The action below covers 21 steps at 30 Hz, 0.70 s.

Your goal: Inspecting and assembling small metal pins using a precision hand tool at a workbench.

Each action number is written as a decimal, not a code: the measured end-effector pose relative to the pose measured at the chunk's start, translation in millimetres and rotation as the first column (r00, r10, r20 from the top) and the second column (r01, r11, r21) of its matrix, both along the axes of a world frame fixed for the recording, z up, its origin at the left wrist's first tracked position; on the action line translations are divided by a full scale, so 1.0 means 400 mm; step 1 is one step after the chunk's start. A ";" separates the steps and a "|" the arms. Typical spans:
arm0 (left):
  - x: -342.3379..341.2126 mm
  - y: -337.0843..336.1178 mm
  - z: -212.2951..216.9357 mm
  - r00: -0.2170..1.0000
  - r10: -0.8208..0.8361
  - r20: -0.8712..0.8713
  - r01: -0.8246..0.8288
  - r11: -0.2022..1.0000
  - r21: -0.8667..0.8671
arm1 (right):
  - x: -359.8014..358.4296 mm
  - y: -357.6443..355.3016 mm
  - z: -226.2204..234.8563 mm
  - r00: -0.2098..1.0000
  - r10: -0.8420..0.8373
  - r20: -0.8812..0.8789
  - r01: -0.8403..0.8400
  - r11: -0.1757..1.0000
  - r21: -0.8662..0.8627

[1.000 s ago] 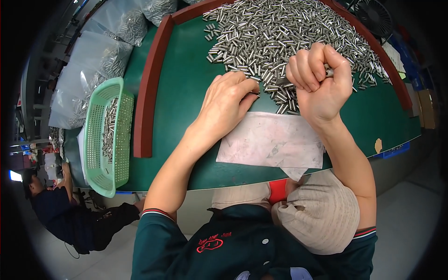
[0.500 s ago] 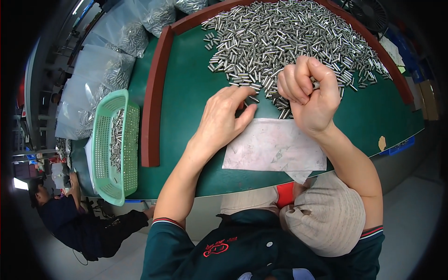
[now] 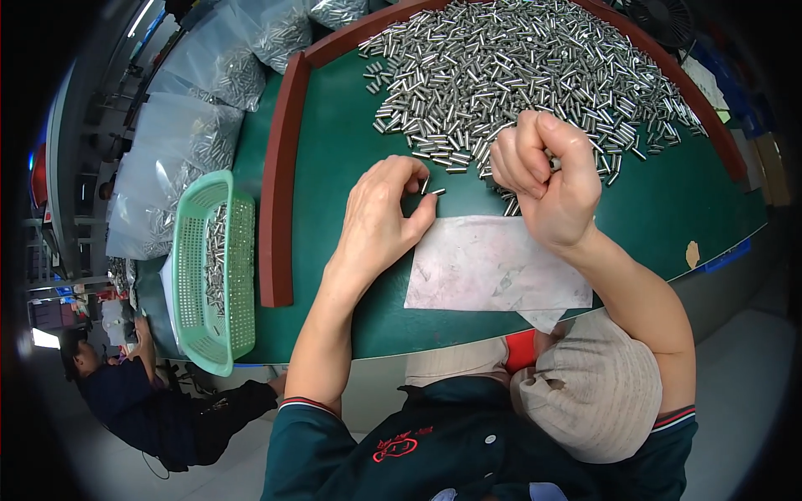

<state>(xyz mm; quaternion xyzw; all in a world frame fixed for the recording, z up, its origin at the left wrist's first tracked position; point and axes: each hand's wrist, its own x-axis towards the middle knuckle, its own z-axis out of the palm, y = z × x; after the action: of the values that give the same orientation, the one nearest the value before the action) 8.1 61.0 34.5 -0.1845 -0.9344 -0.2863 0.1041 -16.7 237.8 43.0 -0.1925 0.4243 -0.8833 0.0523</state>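
Note:
My left hand (image 3: 376, 213) rests low over the green table, fingers curved and thumb apart from them. Two short metal pins (image 3: 439, 192) lie by its fingertips; whether they are touched is unclear. My right hand (image 3: 551, 179) is closed in a fist, palm side up, at the near edge of a big heap of shiny metal pins (image 3: 518, 75). The end of a metal pin shows between its thumb and curled fingers; anything deeper in the fist is hidden. Below both hands lies a stained, pale pinkish cloth or sheet (image 3: 493, 267).
A dark red wooden rail (image 3: 280, 192) borders the heap. Left of it stands a green plastic basket (image 3: 188, 284) with pins inside. Clear bags of pins (image 3: 171, 138) line the far left. A person (image 3: 150, 401) sits at lower left; a black fan (image 3: 664, 21) stands at upper right.
My left hand has drawn back to the left, away from the heap, and pins now show by its fingertips. My right fist has shifted slightly left and nearer.

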 end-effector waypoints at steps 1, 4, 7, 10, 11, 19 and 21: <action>0.003 0.002 0.005 0.998 0.042 0.037 -0.041 0.999 -0.012 | 0.001 -0.002 -0.001 1.000 -0.002 0.001 0.002 1.000 -0.005; -0.001 0.003 -0.007 0.997 0.067 0.043 -0.065 0.997 -0.035 | 0.004 -0.007 -0.002 1.000 0.005 -0.013 -0.005 0.999 0.037; -0.001 0.000 -0.011 0.999 0.036 -0.010 -0.037 0.998 -0.054 | 0.008 -0.006 0.001 1.000 0.003 -0.010 -0.003 0.999 0.053; 0.000 -0.004 -0.008 0.998 -0.004 -0.068 -0.003 0.995 -0.103 | 0.010 -0.006 0.000 1.000 0.011 -0.013 -0.010 0.999 0.043; -0.002 -0.005 -0.008 0.994 -0.030 -0.102 0.015 0.990 -0.140 | 0.010 -0.006 -0.001 1.000 0.007 -0.012 -0.006 0.999 0.050; -0.025 0.009 0.000 0.978 -0.083 -0.189 0.014 0.940 -0.341 | 0.004 -0.009 -0.003 0.999 0.011 -0.033 -0.009 0.998 0.070; -0.032 0.002 0.000 0.978 -0.088 -0.191 0.021 0.945 -0.327 | 0.003 -0.009 0.002 1.000 0.009 -0.027 -0.007 0.997 0.072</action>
<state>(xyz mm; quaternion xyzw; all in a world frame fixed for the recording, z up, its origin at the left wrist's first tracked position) -4.8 62.0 34.5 -0.2531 -0.9477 -0.1116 0.1593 -15.6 234.1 43.7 -0.2041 0.4558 -0.8645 0.0571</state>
